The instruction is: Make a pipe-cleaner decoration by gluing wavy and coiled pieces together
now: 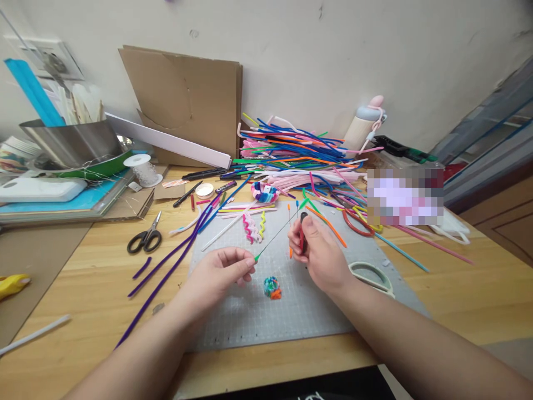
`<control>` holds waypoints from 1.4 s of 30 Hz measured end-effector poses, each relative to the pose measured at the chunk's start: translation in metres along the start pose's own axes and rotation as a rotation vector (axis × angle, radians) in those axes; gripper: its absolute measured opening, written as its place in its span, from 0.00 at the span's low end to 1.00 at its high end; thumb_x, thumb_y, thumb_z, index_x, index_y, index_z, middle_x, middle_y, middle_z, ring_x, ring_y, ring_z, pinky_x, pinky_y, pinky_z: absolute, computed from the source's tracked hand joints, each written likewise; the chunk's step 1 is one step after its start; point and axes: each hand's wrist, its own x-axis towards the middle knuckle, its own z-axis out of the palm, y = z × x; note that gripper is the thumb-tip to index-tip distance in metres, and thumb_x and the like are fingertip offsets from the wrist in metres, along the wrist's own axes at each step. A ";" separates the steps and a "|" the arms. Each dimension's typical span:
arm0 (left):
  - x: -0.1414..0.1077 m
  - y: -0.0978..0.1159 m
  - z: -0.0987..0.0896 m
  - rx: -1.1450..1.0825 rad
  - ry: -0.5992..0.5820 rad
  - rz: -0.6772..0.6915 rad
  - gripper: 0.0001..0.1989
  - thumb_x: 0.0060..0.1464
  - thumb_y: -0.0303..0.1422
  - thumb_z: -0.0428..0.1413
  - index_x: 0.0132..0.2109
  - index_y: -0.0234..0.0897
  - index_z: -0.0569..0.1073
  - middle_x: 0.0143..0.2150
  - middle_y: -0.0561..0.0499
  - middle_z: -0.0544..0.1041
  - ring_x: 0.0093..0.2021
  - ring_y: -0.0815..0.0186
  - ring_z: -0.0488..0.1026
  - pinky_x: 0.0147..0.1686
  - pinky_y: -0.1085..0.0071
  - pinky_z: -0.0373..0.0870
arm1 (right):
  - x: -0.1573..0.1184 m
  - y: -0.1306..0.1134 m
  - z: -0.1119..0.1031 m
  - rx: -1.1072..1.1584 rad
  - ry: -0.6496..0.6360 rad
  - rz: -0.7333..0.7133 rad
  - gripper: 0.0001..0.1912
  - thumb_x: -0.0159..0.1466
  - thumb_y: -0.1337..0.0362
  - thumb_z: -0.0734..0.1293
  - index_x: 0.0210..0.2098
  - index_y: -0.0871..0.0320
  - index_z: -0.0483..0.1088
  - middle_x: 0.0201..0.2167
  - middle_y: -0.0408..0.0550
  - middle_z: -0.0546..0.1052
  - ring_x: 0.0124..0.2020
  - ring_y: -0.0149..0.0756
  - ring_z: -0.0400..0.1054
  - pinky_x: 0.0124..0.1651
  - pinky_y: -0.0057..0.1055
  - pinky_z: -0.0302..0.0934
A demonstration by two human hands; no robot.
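Note:
My left hand (225, 272) pinches the green fuzzy end of a pipe cleaner (276, 236) between thumb and fingers. Its middle is bare, thin wire, slanting up to another green fuzzy stretch near my right hand (327, 258). That hand is closed around a small red tool with a black end (302, 236); most of it is hidden, so its kind is unclear. Below and between the hands, a small teal and orange fuzzy piece (272, 287) lies on the grey cutting mat (250, 322). Pink, white and yellow-green coiled pipe cleaners (252, 229) lie beyond.
A large heap of coloured pipe cleaners (291, 150) lies at the back, near a bottle (362, 125). Black scissors (145, 236) and purple pipe cleaners (166, 258) are on the left. A roll of pale tape (385, 280) sits beside my right forearm. Cardboard (187, 105) leans on the wall.

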 end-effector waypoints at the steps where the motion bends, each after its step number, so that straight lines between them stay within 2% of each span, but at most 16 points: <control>1: 0.000 0.000 0.000 0.000 -0.003 0.000 0.10 0.46 0.39 0.61 0.28 0.35 0.74 0.23 0.55 0.71 0.25 0.71 0.63 0.30 0.73 0.59 | -0.001 0.002 0.001 -0.019 0.010 -0.001 0.20 0.60 0.46 0.65 0.27 0.57 0.61 0.22 0.38 0.61 0.20 0.24 0.52 0.18 0.20 0.42; 7: 0.001 -0.002 -0.001 0.024 -0.024 -0.015 0.11 0.47 0.39 0.61 0.29 0.35 0.74 0.24 0.54 0.71 0.25 0.72 0.63 0.30 0.74 0.58 | -0.002 0.002 0.002 -0.046 0.073 -0.021 0.16 0.60 0.53 0.64 0.24 0.58 0.60 0.20 0.37 0.60 0.18 0.23 0.51 0.17 0.20 0.39; 20: 0.002 -0.002 0.000 0.037 -0.036 -0.034 0.11 0.47 0.39 0.60 0.29 0.34 0.72 0.24 0.55 0.71 0.25 0.72 0.62 0.31 0.73 0.58 | -0.002 -0.001 0.005 -0.093 0.057 0.010 0.12 0.60 0.58 0.62 0.25 0.58 0.58 0.23 0.37 0.60 0.18 0.22 0.49 0.17 0.20 0.38; 35: 0.003 -0.003 0.000 0.015 -0.034 -0.027 0.12 0.48 0.39 0.61 0.29 0.33 0.73 0.24 0.55 0.71 0.24 0.73 0.62 0.30 0.74 0.58 | -0.003 0.005 0.002 -0.045 0.012 0.011 0.20 0.60 0.47 0.64 0.27 0.58 0.60 0.23 0.38 0.60 0.20 0.24 0.51 0.18 0.21 0.36; 38: 0.002 -0.005 -0.002 -0.058 -0.063 -0.054 0.11 0.48 0.38 0.61 0.29 0.33 0.73 0.25 0.54 0.72 0.25 0.74 0.64 0.30 0.75 0.59 | -0.003 0.007 0.000 -0.054 0.005 -0.005 0.19 0.61 0.48 0.64 0.27 0.57 0.60 0.23 0.38 0.60 0.21 0.25 0.51 0.19 0.22 0.38; 42: 0.001 -0.007 -0.004 -0.298 -0.205 -0.162 0.10 0.48 0.36 0.62 0.31 0.33 0.72 0.27 0.54 0.72 0.26 0.74 0.66 0.28 0.76 0.61 | -0.003 0.007 0.000 -0.047 -0.031 -0.071 0.16 0.62 0.51 0.63 0.27 0.57 0.61 0.24 0.39 0.61 0.22 0.26 0.51 0.21 0.25 0.41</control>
